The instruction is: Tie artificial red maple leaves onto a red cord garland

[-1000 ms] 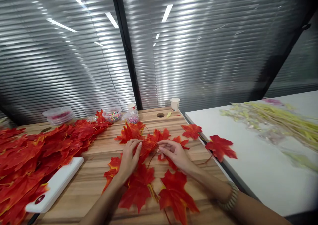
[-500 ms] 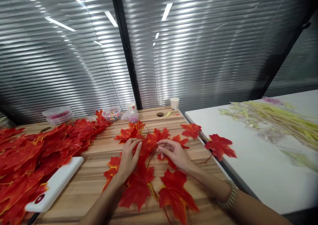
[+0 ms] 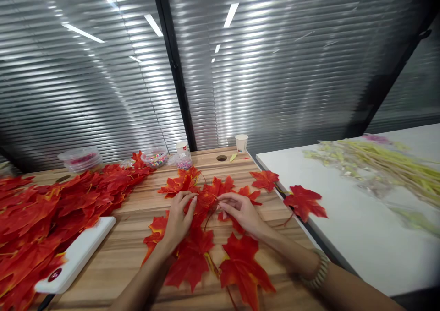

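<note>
A garland of red-orange artificial maple leaves lies spread on the wooden table in front of me. My left hand rests on the leaves with its fingers curled and pinched on a leaf near the garland's thin stem. My right hand is beside it, fingers pinched together on the same stem and leaf cluster. A beaded bracelet is on my right wrist.
A large heap of red leaves covers the table's left side, with a white flat box at its edge. Bead tubs, clear containers and paper cups stand at the back. A white table at right holds yellow-green stems.
</note>
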`<action>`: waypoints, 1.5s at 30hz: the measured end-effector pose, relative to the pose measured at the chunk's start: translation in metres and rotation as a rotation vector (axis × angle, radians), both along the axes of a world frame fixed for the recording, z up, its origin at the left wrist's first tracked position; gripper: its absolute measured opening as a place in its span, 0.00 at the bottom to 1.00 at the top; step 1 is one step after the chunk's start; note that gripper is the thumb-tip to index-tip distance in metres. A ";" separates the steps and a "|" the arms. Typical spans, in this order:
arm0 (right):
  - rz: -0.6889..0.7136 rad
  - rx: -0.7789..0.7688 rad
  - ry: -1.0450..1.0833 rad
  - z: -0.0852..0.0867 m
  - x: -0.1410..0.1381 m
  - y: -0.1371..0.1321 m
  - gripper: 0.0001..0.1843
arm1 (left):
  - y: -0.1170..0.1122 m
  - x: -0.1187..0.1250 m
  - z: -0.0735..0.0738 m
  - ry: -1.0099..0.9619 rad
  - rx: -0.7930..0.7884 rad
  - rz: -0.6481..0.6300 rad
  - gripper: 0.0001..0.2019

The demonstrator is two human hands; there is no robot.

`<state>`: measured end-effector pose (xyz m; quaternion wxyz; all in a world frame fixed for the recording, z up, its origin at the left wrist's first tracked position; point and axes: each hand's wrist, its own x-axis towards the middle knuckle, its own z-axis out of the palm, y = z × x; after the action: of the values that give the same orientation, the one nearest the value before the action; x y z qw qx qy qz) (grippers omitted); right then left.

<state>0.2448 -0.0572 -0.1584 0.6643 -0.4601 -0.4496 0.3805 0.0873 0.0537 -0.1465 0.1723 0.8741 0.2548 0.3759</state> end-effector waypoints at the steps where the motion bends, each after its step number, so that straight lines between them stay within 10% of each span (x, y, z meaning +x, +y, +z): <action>1: 0.001 0.002 -0.003 0.000 0.000 0.000 0.12 | 0.000 0.000 0.000 0.001 0.000 0.001 0.11; 45: 0.088 -0.039 -0.149 0.005 -0.003 -0.005 0.13 | -0.003 0.001 -0.008 0.135 -0.024 -0.162 0.12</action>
<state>0.2415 -0.0621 -0.1538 0.6026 -0.4797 -0.5103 0.3826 0.0882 0.0511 -0.1548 0.1950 0.9132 0.1986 0.2978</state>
